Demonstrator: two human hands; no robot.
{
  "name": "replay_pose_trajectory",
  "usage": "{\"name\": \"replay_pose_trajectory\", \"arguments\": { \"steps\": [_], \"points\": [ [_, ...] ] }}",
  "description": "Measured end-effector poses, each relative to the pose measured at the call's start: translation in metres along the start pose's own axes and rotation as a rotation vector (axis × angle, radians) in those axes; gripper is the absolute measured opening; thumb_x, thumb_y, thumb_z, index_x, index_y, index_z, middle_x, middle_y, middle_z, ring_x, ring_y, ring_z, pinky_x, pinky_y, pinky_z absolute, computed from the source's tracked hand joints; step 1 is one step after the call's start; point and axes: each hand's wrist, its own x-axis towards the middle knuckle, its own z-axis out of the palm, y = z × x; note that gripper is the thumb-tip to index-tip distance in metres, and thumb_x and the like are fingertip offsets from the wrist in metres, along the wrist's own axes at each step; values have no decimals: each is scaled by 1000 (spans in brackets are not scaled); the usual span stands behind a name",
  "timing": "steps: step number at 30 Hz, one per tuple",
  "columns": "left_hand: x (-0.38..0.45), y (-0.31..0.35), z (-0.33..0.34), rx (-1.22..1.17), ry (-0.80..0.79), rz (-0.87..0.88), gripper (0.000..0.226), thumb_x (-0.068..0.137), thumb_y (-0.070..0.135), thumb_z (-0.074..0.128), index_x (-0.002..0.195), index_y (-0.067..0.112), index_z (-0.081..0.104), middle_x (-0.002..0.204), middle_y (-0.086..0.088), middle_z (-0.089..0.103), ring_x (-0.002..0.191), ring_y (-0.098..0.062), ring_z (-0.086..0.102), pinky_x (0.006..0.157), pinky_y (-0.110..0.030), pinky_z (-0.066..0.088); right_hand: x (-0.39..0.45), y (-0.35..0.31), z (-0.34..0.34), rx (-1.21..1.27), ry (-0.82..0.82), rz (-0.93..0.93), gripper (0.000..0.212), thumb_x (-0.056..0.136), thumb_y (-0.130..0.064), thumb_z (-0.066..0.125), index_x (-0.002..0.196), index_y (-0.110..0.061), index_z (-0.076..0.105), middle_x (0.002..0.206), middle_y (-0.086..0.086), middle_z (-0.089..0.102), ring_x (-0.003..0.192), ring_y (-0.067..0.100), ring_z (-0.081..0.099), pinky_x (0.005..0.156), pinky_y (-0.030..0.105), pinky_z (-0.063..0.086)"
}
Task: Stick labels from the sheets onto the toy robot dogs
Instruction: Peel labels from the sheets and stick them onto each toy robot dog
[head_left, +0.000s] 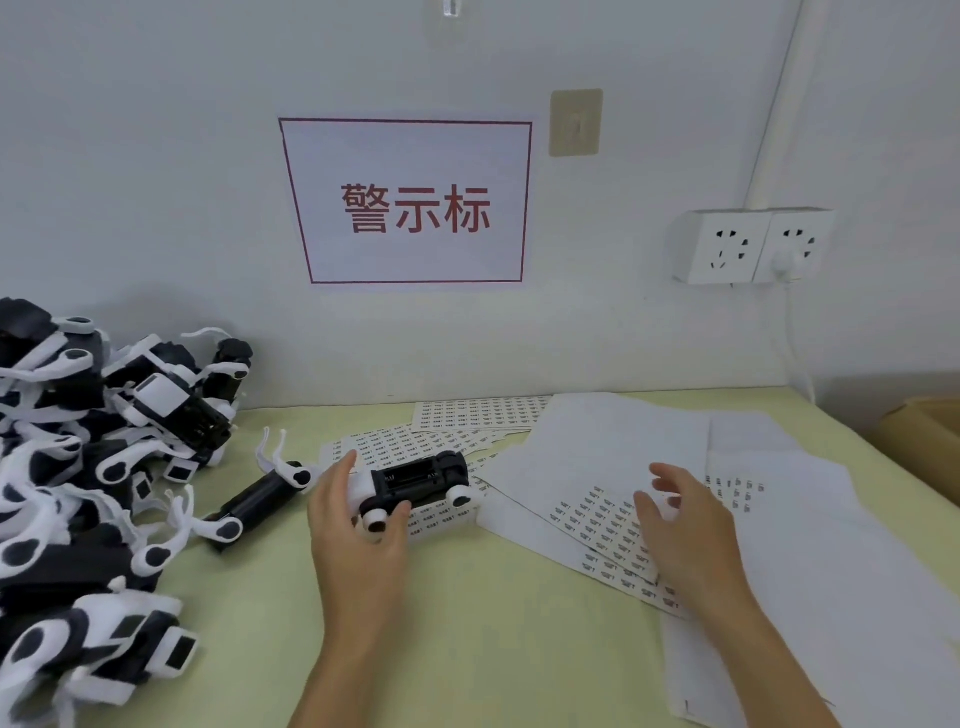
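Note:
A black and white toy robot dog (415, 486) lies belly up in the middle of the green table. My left hand (353, 525) grips its near end, thumb behind and fingers under the front wheel-like joint. My right hand (680, 525) hovers with fingers spread and relaxed over a partly used label sheet (597, 517), holding nothing that I can see. More label sheets (478, 413) lie fanned out behind the dog. Another toy dog (260, 496) lies alone on the table to the left.
A heap of toy robot dogs (88, 467) fills the left side of the table. Blank white backing sheets (810, 561) cover the right side. A wall sign (410, 202) and power sockets (753, 244) are behind; a cardboard box (919, 436) stands at far right.

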Motion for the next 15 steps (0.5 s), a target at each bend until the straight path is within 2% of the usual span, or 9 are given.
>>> {"name": "replay_pose_trajectory", "arguments": {
  "steps": [1,3,5,6,7,11,15],
  "points": [
    [-1,2,1,27,7,16,69,84,6,76,144,26,46,147,6,38,124,-7,42,94,-7,35,2,6,2,-104,-20,9,46,96,-30,59,140,-22,48,134,0,55,131,24,41,104,38,40],
    [-4,9,3,114,32,44,76,81,10,80,146,25,43,154,0,32,132,-9,33,103,-6,24,4,13,7,-288,-39,12,58,94,-42,59,145,-23,41,144,0,47,137,27,29,109,45,30],
    [-7,15,4,264,84,123,82,77,17,84,147,22,42,157,-4,30,142,-18,24,111,-31,18,4,17,13,-424,-55,-1,64,92,-50,58,147,-26,36,146,-2,44,136,26,27,107,45,25],
    [-10,18,5,310,108,201,81,77,20,84,146,20,42,156,-6,31,143,-22,23,108,-39,18,4,18,15,-467,-57,-10,65,91,-52,58,147,-27,36,144,-3,45,135,25,28,106,44,24],
    [-13,20,7,328,127,296,77,79,23,83,145,18,43,154,-8,33,142,-24,25,107,-40,18,5,20,17,-491,-51,-20,65,91,-53,59,146,-27,37,142,-4,47,133,24,30,104,43,24],
    [-26,27,13,256,100,562,52,87,30,65,136,22,47,144,-7,44,133,-23,38,108,-29,20,5,19,19,-477,-41,-38,62,89,-49,64,142,-25,45,123,-10,55,126,18,38,102,41,24],
    [-34,25,19,244,5,718,41,89,24,59,130,20,52,134,-7,53,124,-26,51,104,-38,37,-1,12,15,-301,-60,-47,66,80,-40,78,138,-23,51,103,-13,49,114,16,44,100,36,31]
  ]
}}
